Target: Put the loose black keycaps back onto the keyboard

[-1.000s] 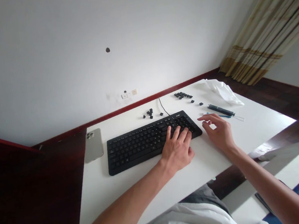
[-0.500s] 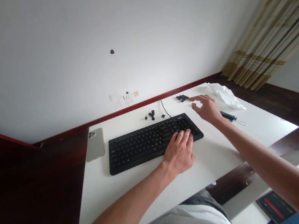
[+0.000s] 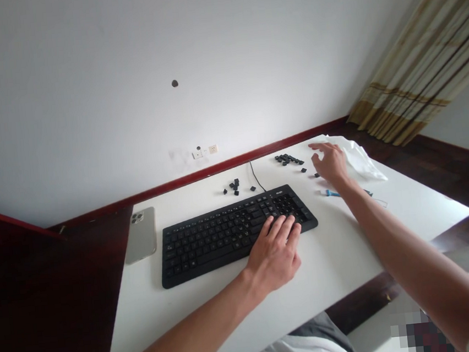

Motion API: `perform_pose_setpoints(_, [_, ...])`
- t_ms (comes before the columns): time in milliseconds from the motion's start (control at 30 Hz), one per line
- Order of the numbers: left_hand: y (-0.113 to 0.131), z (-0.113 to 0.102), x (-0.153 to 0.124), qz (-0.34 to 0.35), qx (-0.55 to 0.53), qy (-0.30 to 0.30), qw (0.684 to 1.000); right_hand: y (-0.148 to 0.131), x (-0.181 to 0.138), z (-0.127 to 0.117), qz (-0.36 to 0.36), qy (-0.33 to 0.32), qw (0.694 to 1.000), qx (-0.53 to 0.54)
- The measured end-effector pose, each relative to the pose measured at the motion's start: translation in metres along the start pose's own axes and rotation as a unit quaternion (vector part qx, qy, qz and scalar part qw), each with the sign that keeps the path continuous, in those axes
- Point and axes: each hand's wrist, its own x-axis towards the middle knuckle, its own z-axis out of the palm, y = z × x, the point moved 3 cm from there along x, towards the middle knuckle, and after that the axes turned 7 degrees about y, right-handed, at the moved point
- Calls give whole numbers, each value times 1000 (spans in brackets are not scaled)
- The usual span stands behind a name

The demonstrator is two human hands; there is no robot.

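My left hand (image 3: 273,252) lies over the right part of a black keyboard (image 3: 208,245), fingers stretched out flat on the keys near the number pad. Some key places in its right half show no caps. To the right, my right hand (image 3: 330,164) hovers over the white table, thumb and index finger apart with nothing visible between them. Close by it lie a loose black keycap (image 3: 303,170), another keycap (image 3: 317,175) and a cluster of several keycaps (image 3: 286,160). A slim blue tool (image 3: 332,193) is partly hidden under my right wrist.
Behind the keyboard sit several more keycaps (image 3: 234,185) and a cable (image 3: 255,174). A phone (image 3: 141,237) rests face down at the table's left edge. A white plastic bag (image 3: 361,161) lies at the back right. The wall with sockets (image 3: 205,151) stands behind the table.
My right hand has moved right, away from the keycap cluster. Two loose keycaps and the blue tool now show near it. My left hand stays on the keyboard; the view has shifted slightly.
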Motion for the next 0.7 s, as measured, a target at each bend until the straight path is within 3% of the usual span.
perform_pose_setpoints(133, [-1, 2, -2, -5, -11, -5, 1000, 8, 2, 0, 12, -18, 1000, 3])
perform_pose_setpoints(700, [0, -1, 8, -7, -30, -11, 999, -5, -6, 45, 27, -101, 994, -6])
